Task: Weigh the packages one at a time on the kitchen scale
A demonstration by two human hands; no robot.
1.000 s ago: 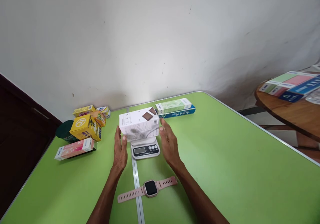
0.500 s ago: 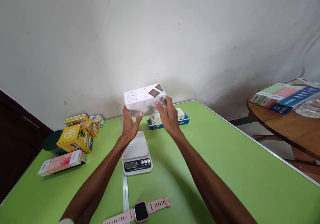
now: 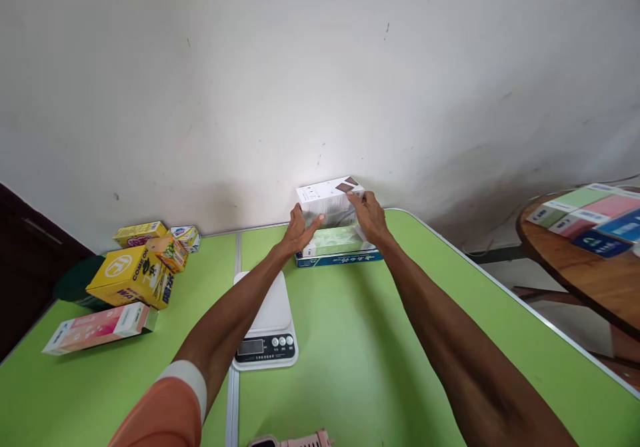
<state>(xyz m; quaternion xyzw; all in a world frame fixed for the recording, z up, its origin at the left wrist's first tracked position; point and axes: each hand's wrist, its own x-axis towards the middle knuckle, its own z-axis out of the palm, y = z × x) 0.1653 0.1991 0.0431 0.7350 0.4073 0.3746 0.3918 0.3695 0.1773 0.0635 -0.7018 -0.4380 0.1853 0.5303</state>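
Note:
A white box with dark brown diamond shapes (image 3: 327, 200) is gripped at its two ends by my hands. My left hand (image 3: 300, 229) is closed on its left end, thumb on the front face. Its right end is in my right hand (image 3: 369, 217), fingers bent round it. Directly below the white box lie a pale green and white box (image 3: 337, 242) and, under that, a flat blue box (image 3: 340, 259). Whether the white box rests on them I cannot tell. A white kitchen scale (image 3: 265, 350) stands nearer to me, partly behind my left forearm.
At left are a yellow box (image 3: 125, 277), a pink box (image 3: 100, 328), several smaller boxes and a dark green round container (image 3: 75, 284). A pink watch (image 3: 303, 442) lies at the near edge of view. A wooden table (image 3: 600, 267) holding boxes stands right; a wall closes the back.
Both hands have carried the white box right and away from the scale, to over the stacked boxes by the wall. The view has shifted somewhat, and less of the watch shows.

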